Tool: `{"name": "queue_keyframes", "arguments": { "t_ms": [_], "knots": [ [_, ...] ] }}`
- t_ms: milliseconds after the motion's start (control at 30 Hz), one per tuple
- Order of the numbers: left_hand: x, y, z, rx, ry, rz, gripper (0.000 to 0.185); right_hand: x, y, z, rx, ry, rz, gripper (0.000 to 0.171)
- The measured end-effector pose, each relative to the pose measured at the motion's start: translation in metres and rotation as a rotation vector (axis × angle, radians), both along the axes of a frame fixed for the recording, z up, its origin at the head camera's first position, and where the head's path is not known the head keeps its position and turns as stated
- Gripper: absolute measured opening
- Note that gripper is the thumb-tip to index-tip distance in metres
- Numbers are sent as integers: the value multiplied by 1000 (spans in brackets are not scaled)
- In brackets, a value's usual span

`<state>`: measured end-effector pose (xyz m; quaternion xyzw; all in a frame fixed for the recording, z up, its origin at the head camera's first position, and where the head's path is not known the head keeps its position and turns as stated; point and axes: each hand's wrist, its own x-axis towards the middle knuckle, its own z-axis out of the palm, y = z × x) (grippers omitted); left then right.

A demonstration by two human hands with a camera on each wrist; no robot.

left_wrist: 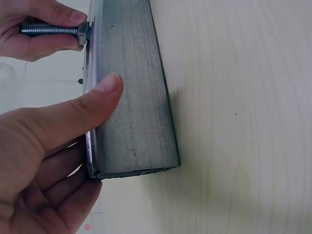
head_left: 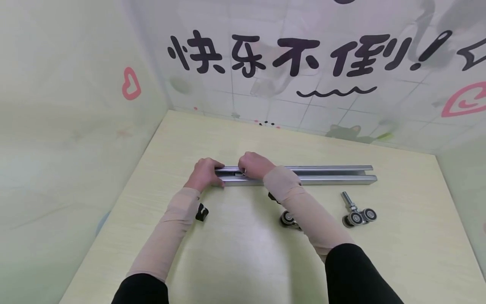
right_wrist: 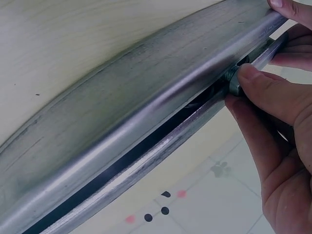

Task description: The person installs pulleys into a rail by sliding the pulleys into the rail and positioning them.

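Observation:
A long grey metal rail (head_left: 322, 174) with a slot along its top lies across the table. My left hand (head_left: 205, 174) grips its left end; in the left wrist view the thumb (left_wrist: 105, 90) presses on the rail's side (left_wrist: 134, 97) and the fingers curl under the end. My right hand (head_left: 252, 165) rests on the rail just to the right and pinches a threaded bolt (left_wrist: 48, 29) that sticks out of the slot. In the right wrist view its fingertips (right_wrist: 248, 78) pinch the bolt's nut (right_wrist: 233, 82) at the slot (right_wrist: 146, 146). Whatever the bolt carries inside the rail is hidden.
Two roller assemblies lie on the pale wooden table (head_left: 410, 236) nearer to me: one with a bolt (head_left: 357, 213) at the right, another (head_left: 287, 219) partly under my right forearm. Walls with printed covering close in the left, back and right.

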<state>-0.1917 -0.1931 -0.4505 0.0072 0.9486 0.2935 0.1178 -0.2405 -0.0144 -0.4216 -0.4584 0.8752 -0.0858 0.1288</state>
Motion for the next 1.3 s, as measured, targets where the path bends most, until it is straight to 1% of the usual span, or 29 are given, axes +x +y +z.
{"name": "queue_keyframes", "arguments": {
  "t_ms": [333,533,733,1067,1300],
  "knots": [
    [-1,1,1,3,-29,15,67,-3,16,-1,-9,4,-8,23],
    [-1,1,1,-1,-43,19,68,-4,25,0,-12,-27,-26,23],
    [-1,2,1,-11,-35,15,68,-5,34,0,-23,-44,-24,23],
    [-1,2,0,-12,-26,6,67,-8,49,-2,-33,-45,-31,25],
    [-1,1,1,-8,-35,14,67,-10,58,-4,-37,-53,-33,24]
  ]
}}
